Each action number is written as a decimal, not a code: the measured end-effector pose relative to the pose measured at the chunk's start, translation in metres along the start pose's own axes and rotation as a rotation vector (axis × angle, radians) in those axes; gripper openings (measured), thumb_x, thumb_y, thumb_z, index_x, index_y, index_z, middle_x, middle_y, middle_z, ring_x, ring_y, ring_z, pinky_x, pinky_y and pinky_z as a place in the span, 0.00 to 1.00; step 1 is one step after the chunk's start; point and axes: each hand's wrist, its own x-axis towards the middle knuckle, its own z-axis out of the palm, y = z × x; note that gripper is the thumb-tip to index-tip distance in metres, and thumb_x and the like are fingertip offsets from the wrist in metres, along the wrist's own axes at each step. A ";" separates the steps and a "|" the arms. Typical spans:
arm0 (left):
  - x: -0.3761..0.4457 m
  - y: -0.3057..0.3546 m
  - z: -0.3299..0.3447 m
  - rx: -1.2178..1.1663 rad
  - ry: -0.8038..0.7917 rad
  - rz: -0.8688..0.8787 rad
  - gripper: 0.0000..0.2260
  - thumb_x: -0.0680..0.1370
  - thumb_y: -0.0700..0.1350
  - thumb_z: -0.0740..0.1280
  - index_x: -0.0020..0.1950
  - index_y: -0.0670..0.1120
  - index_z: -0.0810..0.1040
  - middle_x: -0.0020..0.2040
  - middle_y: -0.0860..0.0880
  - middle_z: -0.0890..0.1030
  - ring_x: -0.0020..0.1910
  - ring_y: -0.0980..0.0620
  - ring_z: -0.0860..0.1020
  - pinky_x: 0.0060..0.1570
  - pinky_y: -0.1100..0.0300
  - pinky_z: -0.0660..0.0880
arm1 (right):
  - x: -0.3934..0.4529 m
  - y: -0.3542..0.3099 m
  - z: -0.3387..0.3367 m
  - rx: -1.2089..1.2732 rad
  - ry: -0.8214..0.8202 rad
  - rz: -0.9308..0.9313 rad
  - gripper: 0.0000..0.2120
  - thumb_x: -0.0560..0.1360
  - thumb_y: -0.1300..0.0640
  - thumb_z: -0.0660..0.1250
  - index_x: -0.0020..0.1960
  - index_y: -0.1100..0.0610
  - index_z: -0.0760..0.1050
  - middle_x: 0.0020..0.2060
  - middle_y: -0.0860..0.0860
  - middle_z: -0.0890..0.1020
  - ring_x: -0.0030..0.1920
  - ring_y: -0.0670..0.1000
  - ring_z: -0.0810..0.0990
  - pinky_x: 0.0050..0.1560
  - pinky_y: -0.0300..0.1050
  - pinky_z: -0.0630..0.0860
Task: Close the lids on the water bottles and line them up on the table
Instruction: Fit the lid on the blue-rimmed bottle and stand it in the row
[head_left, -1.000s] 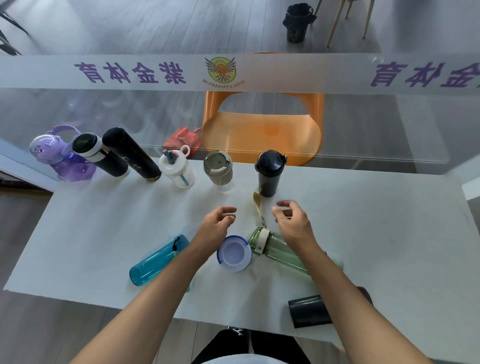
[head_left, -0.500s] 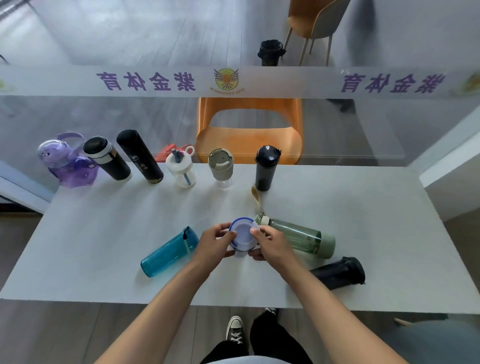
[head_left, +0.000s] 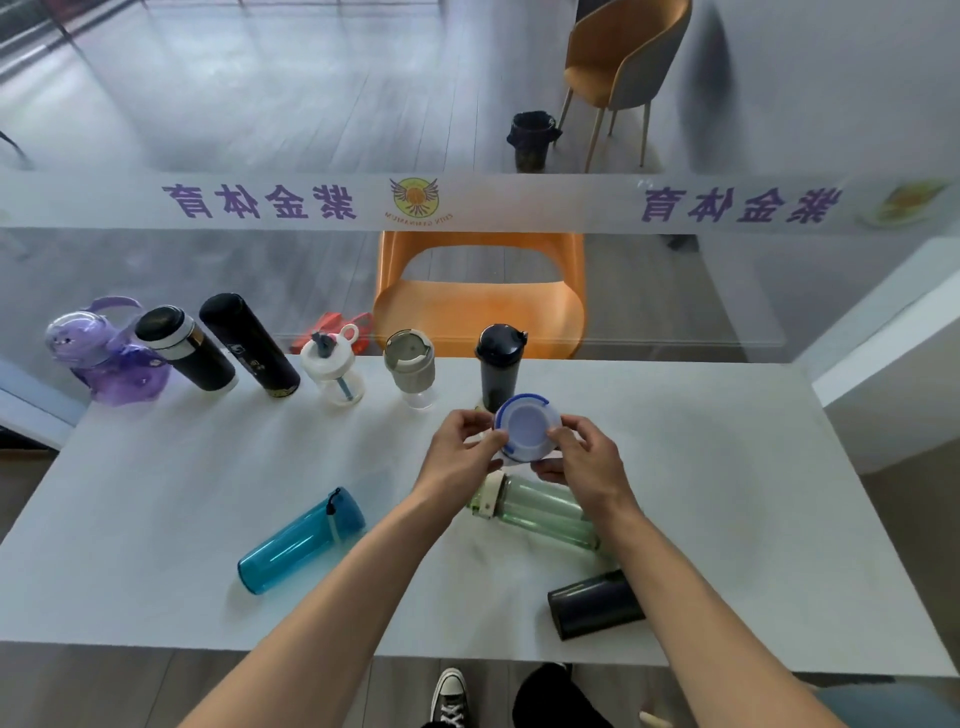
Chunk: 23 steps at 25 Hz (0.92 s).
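Observation:
My left hand (head_left: 460, 449) and my right hand (head_left: 584, 457) both grip a clear bottle with a white, blue-rimmed lid (head_left: 527, 428), held above the white table (head_left: 156, 493); its body is hidden by the hands. Under my hands a green bottle (head_left: 540, 512) lies on its side. On the table's near side a blue bottle (head_left: 301, 540) and a black bottle (head_left: 595, 605) lie flat. Along the far edge stand several closed bottles: purple (head_left: 104, 358), black with a silver band (head_left: 184, 348), tall black (head_left: 249, 345), white with a loop (head_left: 332, 369), grey (head_left: 410, 364), dark navy (head_left: 500, 366).
A glass wall with a white printed band (head_left: 519, 202) rises right behind the table. Beyond it are an orange chair (head_left: 478, 306), a second chair (head_left: 623, 57) and a black bin (head_left: 532, 137). My shoe (head_left: 449, 696) shows below the table's near edge.
Both hands closed on the blue-rimmed bottle and lifted it up and away from me, toward the dark navy bottle. My view has tilted up.

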 end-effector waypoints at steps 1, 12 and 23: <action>0.011 0.003 0.017 -0.001 -0.014 -0.003 0.10 0.77 0.45 0.70 0.57 0.48 0.76 0.58 0.46 0.80 0.53 0.51 0.82 0.51 0.54 0.82 | 0.014 -0.001 -0.013 -0.007 0.019 -0.003 0.06 0.78 0.53 0.66 0.54 0.52 0.78 0.47 0.56 0.84 0.42 0.58 0.87 0.41 0.48 0.84; 0.109 0.004 0.144 -0.029 -0.052 -0.114 0.17 0.81 0.38 0.63 0.70 0.42 0.72 0.64 0.41 0.78 0.60 0.46 0.79 0.52 0.57 0.80 | 0.146 0.005 -0.102 -0.078 0.095 0.069 0.13 0.78 0.56 0.66 0.61 0.57 0.78 0.46 0.55 0.84 0.40 0.53 0.86 0.44 0.49 0.84; 0.132 0.012 0.154 -0.017 -0.011 -0.119 0.19 0.81 0.36 0.62 0.72 0.42 0.70 0.68 0.40 0.75 0.65 0.44 0.76 0.56 0.53 0.79 | 0.172 -0.001 -0.104 -0.104 0.041 0.048 0.13 0.80 0.55 0.65 0.62 0.56 0.78 0.48 0.55 0.85 0.45 0.56 0.87 0.52 0.56 0.83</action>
